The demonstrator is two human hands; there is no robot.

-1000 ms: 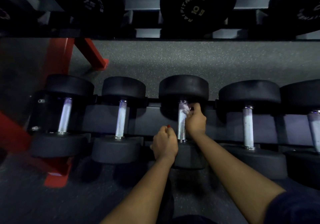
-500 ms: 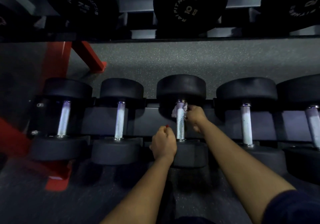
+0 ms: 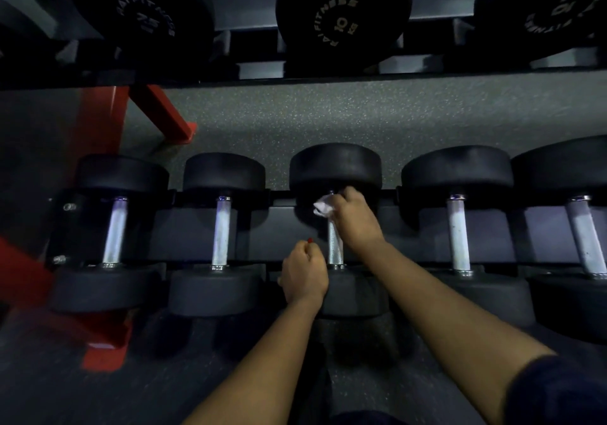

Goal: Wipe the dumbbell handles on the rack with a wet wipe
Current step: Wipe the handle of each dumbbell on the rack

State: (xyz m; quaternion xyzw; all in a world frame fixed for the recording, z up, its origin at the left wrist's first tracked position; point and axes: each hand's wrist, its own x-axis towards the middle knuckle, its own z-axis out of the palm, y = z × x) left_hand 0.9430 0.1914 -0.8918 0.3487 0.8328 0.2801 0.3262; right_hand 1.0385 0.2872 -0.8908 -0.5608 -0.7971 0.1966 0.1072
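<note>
The right hand [image 3: 353, 224] pinches a crumpled white wipe [image 3: 323, 208] against the far end of the middle dumbbell's knurled steel handle [image 3: 335, 249], just under its round black rubber head [image 3: 335, 165]. The left hand [image 3: 303, 275] is curled like a fist beside the handle's near end; whether it holds anything is unclear.

Lower rack [image 3: 184, 234] tier: five dumbbells side by side, silver handles [image 3: 221, 231] running front-to-back between black round heads. Wet wipe [image 3: 323, 208]: white, crumpled, bunched against the far end of the middle handle [image 3: 335, 247], just below the far head, gripped by the right hand [image 3: 354, 221]. Near part of that handle is bare and knurled. The two handles to its right look speckled.
</note>
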